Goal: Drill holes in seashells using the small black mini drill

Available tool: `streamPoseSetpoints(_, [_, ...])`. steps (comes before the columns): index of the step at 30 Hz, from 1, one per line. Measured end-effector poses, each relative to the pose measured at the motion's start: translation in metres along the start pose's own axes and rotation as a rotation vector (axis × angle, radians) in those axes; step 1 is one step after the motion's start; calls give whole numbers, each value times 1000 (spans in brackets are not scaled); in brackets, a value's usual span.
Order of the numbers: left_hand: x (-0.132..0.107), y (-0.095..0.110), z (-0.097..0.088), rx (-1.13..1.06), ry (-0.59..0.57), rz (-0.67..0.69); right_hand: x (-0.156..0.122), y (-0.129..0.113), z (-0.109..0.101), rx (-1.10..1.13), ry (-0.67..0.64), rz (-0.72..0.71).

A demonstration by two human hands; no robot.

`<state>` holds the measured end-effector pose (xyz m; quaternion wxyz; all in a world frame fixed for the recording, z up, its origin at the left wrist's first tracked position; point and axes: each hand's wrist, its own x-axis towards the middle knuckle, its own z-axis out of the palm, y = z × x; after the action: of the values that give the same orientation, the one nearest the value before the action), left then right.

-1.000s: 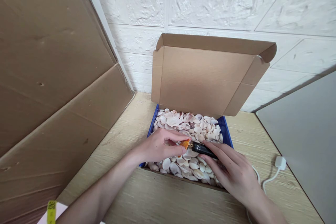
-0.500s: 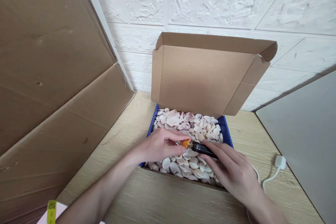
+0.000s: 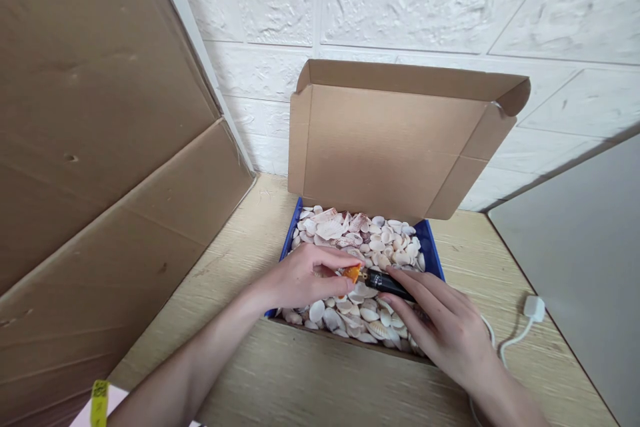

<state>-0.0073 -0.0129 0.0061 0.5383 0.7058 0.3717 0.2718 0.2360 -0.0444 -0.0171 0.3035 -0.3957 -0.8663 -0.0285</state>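
Observation:
My left hand point(image 3: 309, 275) pinches a small orange shell point(image 3: 351, 273) between thumb and fingertips; part of it is hidden by the fingers. My right hand point(image 3: 447, 320) is closed around a black mini electric drill point(image 3: 389, 284), which lies nearly level and points left. Its brass-coloured tip point(image 3: 365, 275) meets the orange shell or is very close to it; I cannot tell whether it has gone in. Both hands are held over a blue-sided box point(image 3: 434, 250) full of pale seashells point(image 3: 370, 315), some of them ribbed and larger at the back.
The box's brown cardboard lid point(image 3: 385, 147) stands raised behind the shells, near a white brick-patterned wall point(image 3: 400, 0). A large cardboard panel point(image 3: 100, 167) rises on the left. On the right lies a white cable with a plug point(image 3: 535, 309) on the wooden tabletop point(image 3: 310, 367), beside a grey-white panel point(image 3: 590, 253).

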Motion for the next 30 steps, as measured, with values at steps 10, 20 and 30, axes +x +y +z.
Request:
streamPoseSetpoints(10, [0, -1, 0, -215, 67, -186, 0, 0, -1, 5, 61, 31])
streamPoseSetpoints(20, [2, -3, -5, -666, 175, -150, 4, -2, -2, -22, 124, 100])
streamPoseSetpoints(30, [2, -4, -6, -788, 68, -166, 2, -1, -2, -23, 111, 105])
